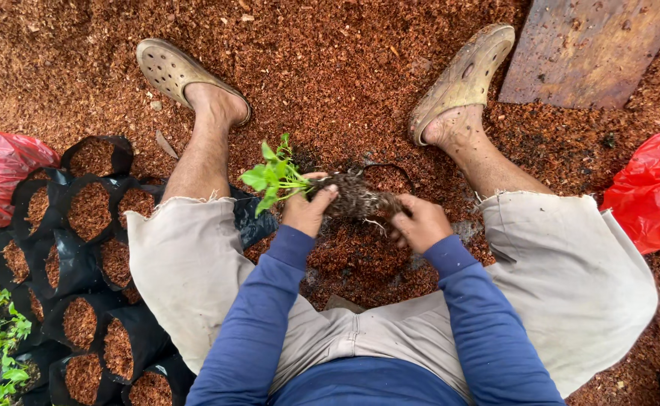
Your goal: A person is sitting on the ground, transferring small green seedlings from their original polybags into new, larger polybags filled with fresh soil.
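I gripped the seedling [285, 177] between both hands, above the reddish husk ground [345, 68]. My left hand [307, 207] closed round its stem, leaves pointing left; my right hand [418, 223] clutched the tangled root ball [360, 197] just right of it.

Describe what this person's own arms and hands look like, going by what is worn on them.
Both arms wear long blue sleeves of soft, creased cloth that end in plain cuffs at the wrists. The left hand and the right hand are bare: no gloves, and no rings or watch show. Bits of dark soil cling to the fingers. The sleeves bear no markings.
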